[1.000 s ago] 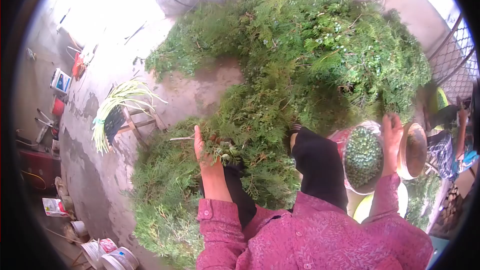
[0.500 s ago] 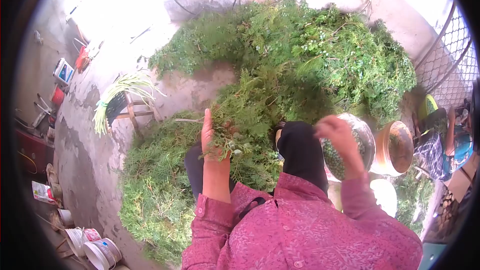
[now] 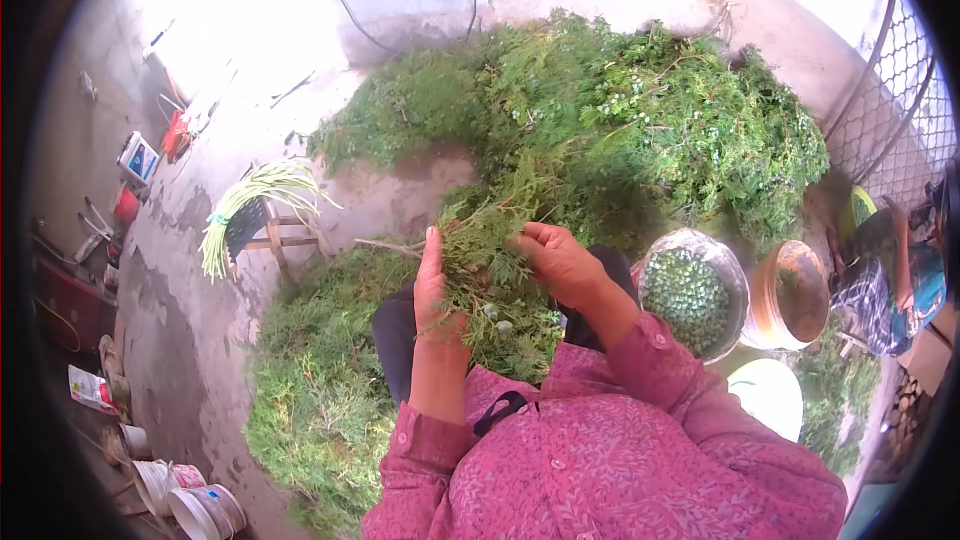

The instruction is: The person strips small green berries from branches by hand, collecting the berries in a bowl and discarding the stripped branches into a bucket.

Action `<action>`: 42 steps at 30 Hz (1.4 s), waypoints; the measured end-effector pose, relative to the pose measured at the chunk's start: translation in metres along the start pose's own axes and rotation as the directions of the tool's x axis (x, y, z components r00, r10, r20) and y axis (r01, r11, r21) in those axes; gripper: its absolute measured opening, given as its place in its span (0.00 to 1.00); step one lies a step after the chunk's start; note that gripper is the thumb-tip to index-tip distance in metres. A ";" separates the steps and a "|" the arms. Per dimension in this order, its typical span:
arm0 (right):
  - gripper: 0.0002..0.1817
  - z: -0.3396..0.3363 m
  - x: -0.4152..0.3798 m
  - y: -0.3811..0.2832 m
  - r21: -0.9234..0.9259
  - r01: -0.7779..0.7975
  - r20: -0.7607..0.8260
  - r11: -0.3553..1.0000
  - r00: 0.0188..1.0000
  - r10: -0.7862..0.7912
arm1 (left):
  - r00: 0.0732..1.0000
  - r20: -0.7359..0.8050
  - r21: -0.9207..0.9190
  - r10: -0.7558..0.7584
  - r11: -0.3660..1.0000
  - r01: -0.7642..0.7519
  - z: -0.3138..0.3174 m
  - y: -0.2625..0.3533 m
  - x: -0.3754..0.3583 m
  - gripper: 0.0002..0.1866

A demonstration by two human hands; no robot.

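A leafy arborvitae branch [image 3: 482,255] is gripped in my left hand [image 3: 437,305], its bare stem sticking out to the left past my thumb. Small round green cones [image 3: 492,312] hang at the branch's lower end. My right hand [image 3: 568,265] is at the branch's right side with fingers pinched among the foliage; what lies between the fingertips is hidden. To the right of my knee, a bucket [image 3: 741,300] holds many green cones [image 3: 685,298].
A large heap of cut branches [image 3: 690,130] lies ahead, and another pile [image 3: 310,380] is at my left. An orange-white bucket [image 3: 800,290] stands beside the cone bucket. Long green stalks [image 3: 255,195] rest on a small stool [image 3: 280,240]. A person's arm [image 3: 902,265] shows at far right.
My right hand has moved left from beside the cone bucket to the branch, its fingers now in the foliage. My left hand keeps its hold on the branch.
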State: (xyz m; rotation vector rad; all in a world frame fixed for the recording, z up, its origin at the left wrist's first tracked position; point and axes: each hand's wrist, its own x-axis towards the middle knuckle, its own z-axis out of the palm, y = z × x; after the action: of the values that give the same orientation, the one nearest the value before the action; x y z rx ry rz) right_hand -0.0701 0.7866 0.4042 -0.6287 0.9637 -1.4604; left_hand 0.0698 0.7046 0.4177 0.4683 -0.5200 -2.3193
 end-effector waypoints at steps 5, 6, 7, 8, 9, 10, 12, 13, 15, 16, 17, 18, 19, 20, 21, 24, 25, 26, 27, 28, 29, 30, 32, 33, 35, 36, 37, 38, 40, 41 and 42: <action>0.17 0.006 -0.016 -0.024 -0.160 0.062 0.170 0.985 0.985 -0.034 | 1.000 -0.002 0.106 0.004 0.994 -0.004 0.032 0.004 -0.013 0.20; 0.17 0.006 -0.017 -0.027 -0.233 0.084 0.182 0.969 0.982 -0.042 | 1.000 -0.001 0.117 0.018 0.993 -0.018 0.035 0.005 -0.013 0.21; 0.17 0.008 -0.018 -0.029 -0.303 0.108 0.196 0.947 0.979 -0.049 | 1.000 0.005 0.125 0.019 0.992 -0.019 0.035 0.005 -0.012 0.21; 0.17 0.010 -0.020 -0.032 -0.301 0.118 0.199 0.946 0.978 -0.059 | 0.998 -0.008 0.163 0.056 0.985 -0.054 0.033 0.005 -0.011 0.19; 0.16 0.013 -0.023 -0.035 -0.300 0.161 0.208 0.940 0.973 -0.100 | 0.995 -0.017 0.201 0.096 0.975 -0.090 0.033 0.006 -0.011 0.17; 0.16 0.016 -0.025 -0.039 -0.298 0.204 0.218 0.933 0.966 -0.142 | 0.995 -0.007 0.208 0.100 0.973 -0.097 0.036 0.008 -0.013 0.17; 0.15 0.025 -0.033 -0.056 -0.384 0.220 0.173 0.896 0.971 -0.165 | 0.983 -0.080 0.378 0.167 0.917 -0.125 0.039 0.011 -0.021 0.10; 0.14 0.027 -0.035 -0.063 -0.469 0.218 0.123 0.856 0.976 -0.181 | 0.983 -0.071 0.385 0.172 0.914 -0.132 0.034 0.012 -0.022 0.10; 0.14 0.027 -0.034 -0.068 -0.442 0.293 0.142 0.848 0.956 -0.256 | 0.990 -0.090 0.441 0.112 0.895 -0.061 0.029 0.015 -0.023 0.09; 0.14 0.027 -0.034 -0.069 -0.416 0.355 0.154 0.837 0.935 -0.320 | 0.987 -0.132 0.480 0.090 0.877 -0.016 0.029 0.014 -0.029 0.09; 0.14 0.024 -0.032 -0.068 -0.414 0.360 0.154 0.836 0.933 -0.325 | 0.988 -0.127 0.485 0.091 0.874 -0.018 0.036 0.012 -0.035 0.09; 0.14 0.019 -0.028 -0.066 -0.426 0.321 0.155 0.846 0.947 -0.282 | 0.988 -0.145 0.461 0.044 0.887 0.028 0.041 0.011 -0.039 0.09; 0.13 0.017 -0.026 -0.065 -0.439 0.282 0.154 0.853 0.959 -0.238 | 0.987 -0.160 0.435 -0.003 0.897 0.073 0.042 0.009 -0.041 0.09; 0.13 0.015 -0.026 -0.062 -0.439 0.287 0.155 0.852 0.958 -0.243 | 0.988 -0.156 0.438 -0.002 0.896 0.071 0.036 0.007 -0.041 0.09; 0.13 0.017 -0.027 -0.059 -0.406 0.294 0.144 0.865 0.956 -0.257 | 0.997 -0.076 0.412 -0.018 0.910 0.048 0.024 0.003 -0.038 0.09; 0.11 0.025 -0.033 -0.065 -0.465 0.381 0.168 0.799 0.924 -0.343 | 1.000 -0.006 0.374 0.014 0.927 -0.011 -0.010 -0.003 -0.030 0.10; 0.11 0.027 -0.036 -0.067 -0.551 0.448 0.207 0.704 0.891 -0.405 | 0.998 -0.020 0.363 0.058 0.930 -0.047 -0.016 -0.004 -0.028 0.11; 0.11 0.025 -0.037 -0.066 -0.552 0.448 0.203 0.703 0.890 -0.408 | 0.998 -0.017 0.365 0.054 0.930 -0.044 -0.005 -0.002 -0.033 0.11; 0.10 0.022 -0.035 -0.063 -0.614 0.389 0.168 0.687 0.915 -0.368 | 0.997 -0.005 0.356 0.081 0.932 -0.073 0.014 0.002 -0.043 0.11; 0.10 0.019 -0.033 -0.060 -0.672 0.327 0.131 0.664 0.936 -0.328 | 0.994 0.007 0.346 0.109 0.932 -0.104 0.025 0.004 -0.047 0.11; 0.10 0.017 -0.031 -0.056 -0.672 0.328 0.131 0.664 0.935 -0.330 | 0.994 0.008 0.346 0.108 0.932 -0.105 0.026 0.004 -0.047 0.11; 0.13 0.017 -0.028 -0.050 -0.753 0.351 0.115 0.557 0.903 -0.414 | 0.984 -0.002 0.391 0.181 0.905 -0.166 0.026 0.003 -0.046 0.12; 0.16 0.023 -0.029 -0.046 -0.823 0.356 0.106 0.442 0.862 -0.496 | 0.968 -0.007 0.436 0.249 0.872 -0.221 0.026 0.001 -0.047 0.12; 0.15 0.030 -0.034 -0.049 -0.921 0.271 0.091 0.281 0.849 -0.520 | 0.968 0.008 0.437 0.250 0.870 -0.229 0.026 0.001 -0.049 0.13; 0.14 0.029 -0.034 -0.048 -0.980 0.165 0.079 0.111 0.834 -0.546 | 0.968 0.026 0.438 0.249 0.868 -0.235 0.021 0.001 -0.048 0.14; 0.12 0.023 -0.029 -0.043 -0.959 0.244 0.111 0.143 0.789 -0.605 | 0.964 0.034 0.444 0.262 0.860 -0.249 0.011 0.002 -0.046 0.14; 0.10 0.020 -0.025 -0.040 -0.931 0.325 0.138 0.169 0.738 -0.661 | 0.960 0.041 0.450 0.277 0.853 -0.265 0.005 0.004 -0.044 0.14; 0.10 0.017 -0.025 -0.043 -0.931 0.325 0.138 0.169 0.739 -0.660 | 0.960 0.040 0.450 0.277 0.853 -0.264 0.009 0.007 -0.047 0.14; 0.06 0.002 -0.028 -0.052 -0.191 0.136 -0.149 0.972 0.975 -0.165 | 0.948 -0.083 0.462 0.307 0.855 -0.236 0.021 0.015 -0.054 0.15; 0.06 -0.007 -0.031 -0.049 -0.191 0.129 -0.147 0.973 0.976 -0.158 | 0.947 -0.090 0.461 0.308 0.856 -0.235 0.019 0.017 -0.053 0.15; 0.05 -0.018 -0.033 -0.045 0.059 0.099 -0.046 0.993 0.994 -0.097 | 0.932 -0.119 0.467 0.343 0.847 -0.253 0.015 0.020 -0.051 0.15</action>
State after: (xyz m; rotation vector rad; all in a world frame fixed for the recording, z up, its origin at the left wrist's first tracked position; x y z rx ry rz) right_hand -0.1047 0.8197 0.4379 -0.6086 0.9289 -1.5905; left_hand 0.1084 0.7306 0.4495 0.7669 -0.9618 -1.8210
